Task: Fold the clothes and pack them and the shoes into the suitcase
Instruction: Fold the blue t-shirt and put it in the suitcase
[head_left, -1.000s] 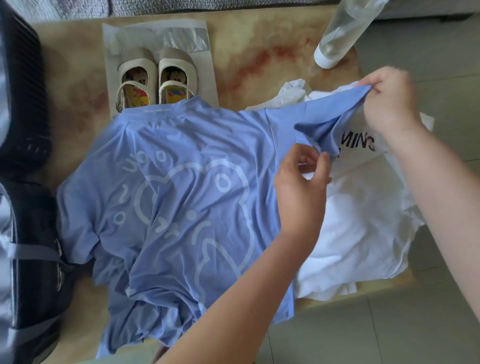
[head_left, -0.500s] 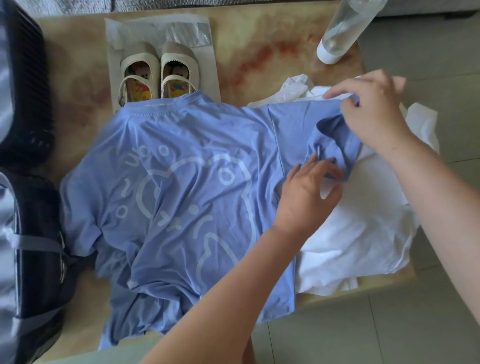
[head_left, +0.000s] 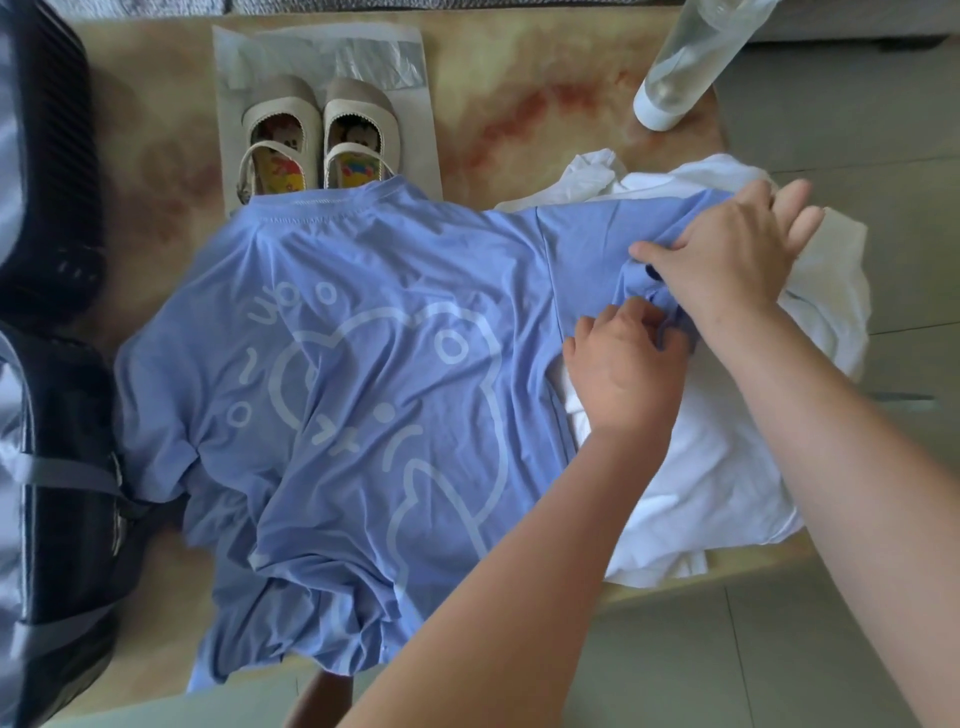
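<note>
Over the crumpled white fabric garment (head_left: 727, 467), the left hand (head_left: 626, 369) is pinching the sleeve of the light-blue printed T-shirt (head_left: 389, 280) with curled fingers while the right hand (head_left: 727, 260) is pressing it, fingers straight.

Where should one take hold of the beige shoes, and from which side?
Probably from above: the beige shoes stand side by side, openings up, so the two inner walls can be pinched together. The blue T-shirt covers their heels, so grip nearer the straps.
</note>
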